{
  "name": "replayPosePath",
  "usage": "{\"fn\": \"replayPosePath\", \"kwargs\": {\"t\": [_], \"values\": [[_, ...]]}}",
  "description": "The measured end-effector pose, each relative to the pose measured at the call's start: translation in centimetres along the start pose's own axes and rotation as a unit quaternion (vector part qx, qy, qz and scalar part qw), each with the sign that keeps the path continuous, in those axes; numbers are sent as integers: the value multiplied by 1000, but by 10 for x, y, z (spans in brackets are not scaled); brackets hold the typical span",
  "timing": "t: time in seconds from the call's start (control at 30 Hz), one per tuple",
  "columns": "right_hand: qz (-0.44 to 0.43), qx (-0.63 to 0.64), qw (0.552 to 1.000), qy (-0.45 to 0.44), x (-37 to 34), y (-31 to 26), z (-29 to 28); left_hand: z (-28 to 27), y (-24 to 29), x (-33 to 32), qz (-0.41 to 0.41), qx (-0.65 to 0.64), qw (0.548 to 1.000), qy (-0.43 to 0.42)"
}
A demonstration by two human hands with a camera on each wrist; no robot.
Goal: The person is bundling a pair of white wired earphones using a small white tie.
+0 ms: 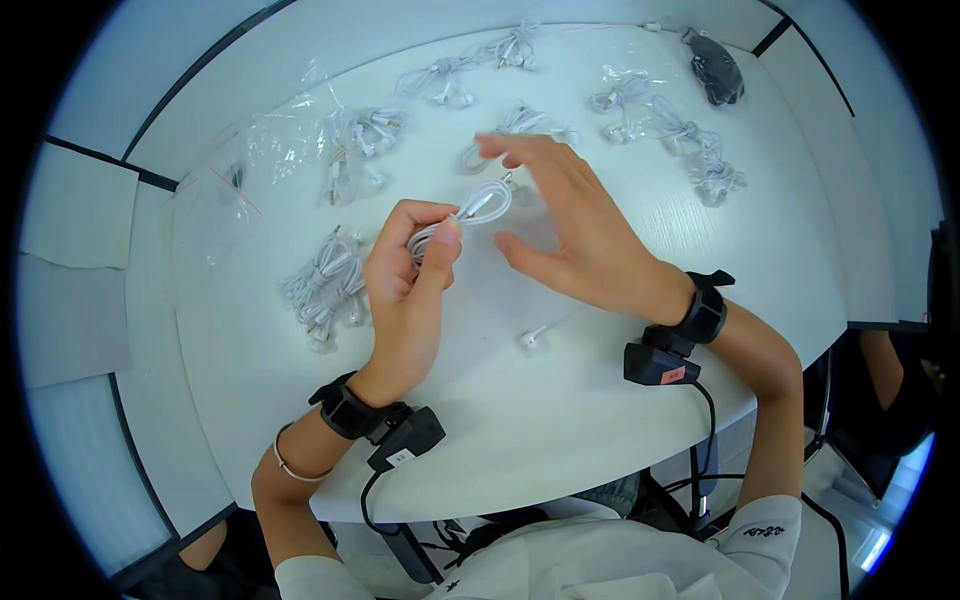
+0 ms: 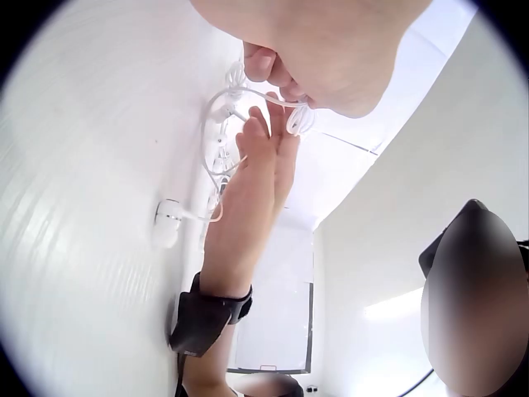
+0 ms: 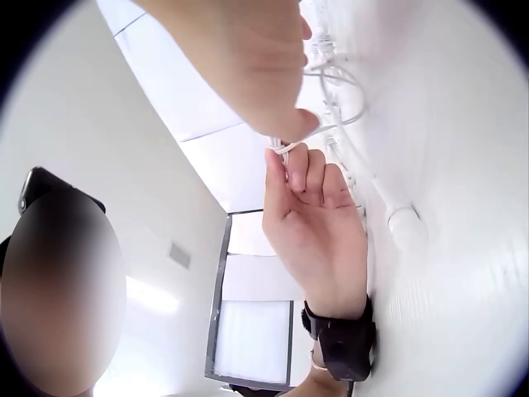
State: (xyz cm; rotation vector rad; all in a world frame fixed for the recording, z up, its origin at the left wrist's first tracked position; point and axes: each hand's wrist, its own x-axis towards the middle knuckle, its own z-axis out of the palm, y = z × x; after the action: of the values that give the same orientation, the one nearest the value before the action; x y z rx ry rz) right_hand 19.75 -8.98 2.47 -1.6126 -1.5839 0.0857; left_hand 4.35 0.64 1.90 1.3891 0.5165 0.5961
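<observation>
A coiled white earphone cable [image 1: 488,203] is pinched between the thumb and curled fingers of the left hand [image 1: 405,285]. Just right of the coil, the right hand [image 1: 590,235] has its fingers apart, thumb spread away from them. A metal plug sticks up at the coil's upper end. Below the hands, a white earbud [image 1: 530,338] lies on the table; the right wrist view shows an earbud [image 3: 405,223] on its cable near the tabletop. In the left wrist view a loop of cable [image 2: 207,136] hangs beside the right hand [image 2: 248,194].
Several coiled white cables lie about the white table [image 1: 600,430], including a bundle [image 1: 325,285] at the left and another [image 1: 690,140] at the right. Clear plastic bags [image 1: 215,205] are at the upper left, and a dark bagged item [image 1: 715,70] is at the upper right.
</observation>
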Motion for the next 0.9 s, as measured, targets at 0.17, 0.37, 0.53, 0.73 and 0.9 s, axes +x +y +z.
{"fn": "replayPosePath", "kwargs": {"t": [0.17, 0.37, 0.53, 0.73, 0.9], "values": [[-58, -16, 997, -56, 4, -3, -10, -1, 1, 0, -17, 26, 999, -19], [-53, 22, 997, -44, 1, -3, -3, 0, 2, 1, -40, -4, 996, -74], [-34, 52, 997, -46, 0, -4, -1, -4, 3, 2, -86, -29, 991, -98], [5, 159, 987, -28, -1, -2, 0, 0, 7, -1, -122, -56, 988, -74], [25, 167, 984, -51, -3, -2, 1, 4, 9, -1, -116, -69, 990, -43]]}}
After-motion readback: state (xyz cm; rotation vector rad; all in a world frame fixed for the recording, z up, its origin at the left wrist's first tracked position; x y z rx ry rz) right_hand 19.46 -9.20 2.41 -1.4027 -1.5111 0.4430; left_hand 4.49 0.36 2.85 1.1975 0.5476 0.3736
